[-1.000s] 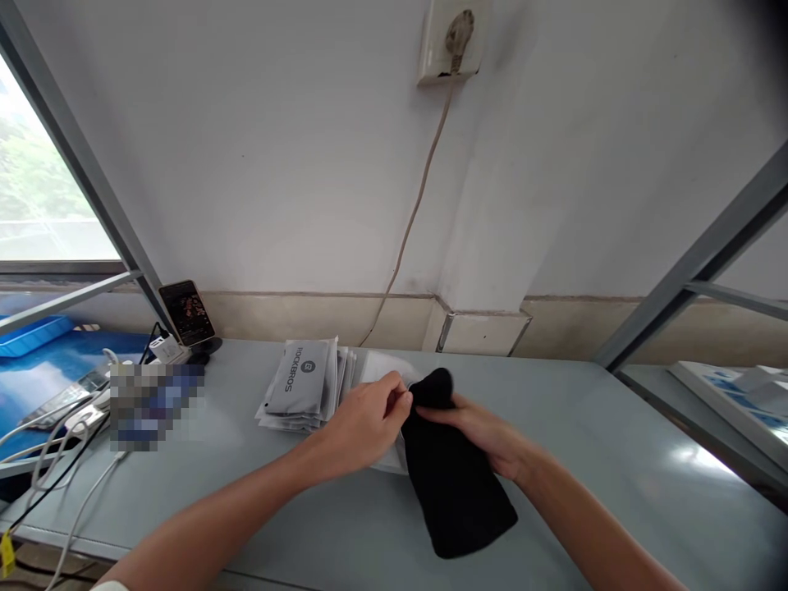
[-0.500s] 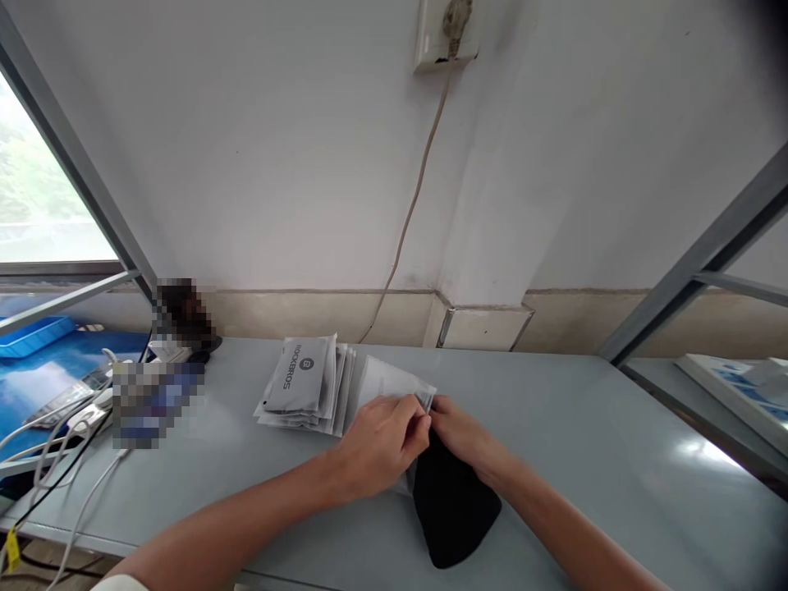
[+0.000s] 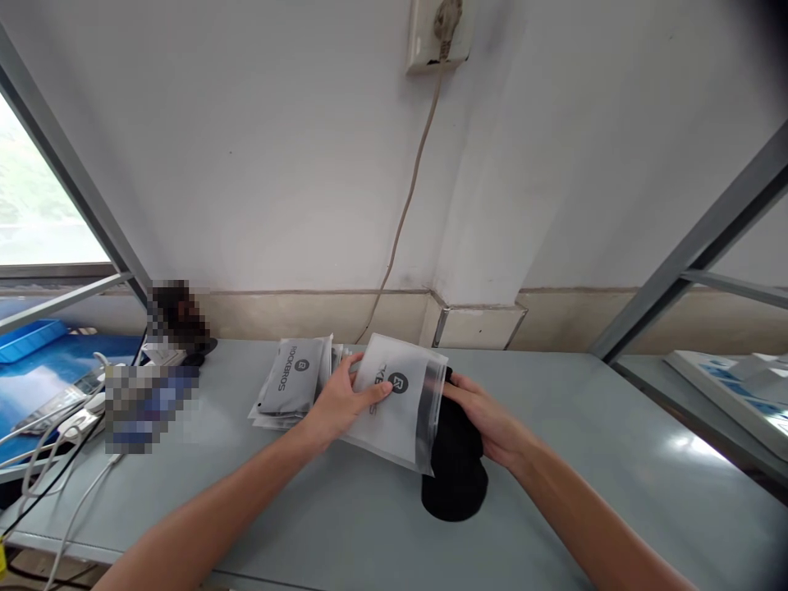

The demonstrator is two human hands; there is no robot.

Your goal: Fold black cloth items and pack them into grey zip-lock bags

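Observation:
My left hand [image 3: 345, 400] grips a frosted plastic bag [image 3: 400, 427] by its left side, thumb on top over a round dark logo. The bag's open-looking, clearer edge faces right. At that edge my right hand [image 3: 483, 419] is closed on a soft black fabric item [image 3: 455, 484], whose exact kind I cannot make out. Part of the black item lies behind the bag's edge; whether any of it is inside I cannot tell. Left of my left hand lies a stack of filled bags [image 3: 294, 377] printed ROCKBROS, with dark contents showing through.
A grey table [image 3: 246, 525] stands against the wall. White cables [image 3: 80, 423] and a blue tray [image 3: 30, 338] are at the left. A cord [image 3: 411, 189] hangs from the wall socket [image 3: 424, 41]. Metal frame bars [image 3: 652, 287] rise on both sides, with printed boxes [image 3: 726, 394] far right.
My left hand has moved left from the bag's mouth onto its printed face. The bag is now turned with its logo showing, and the black item looks more bunched in my right hand.

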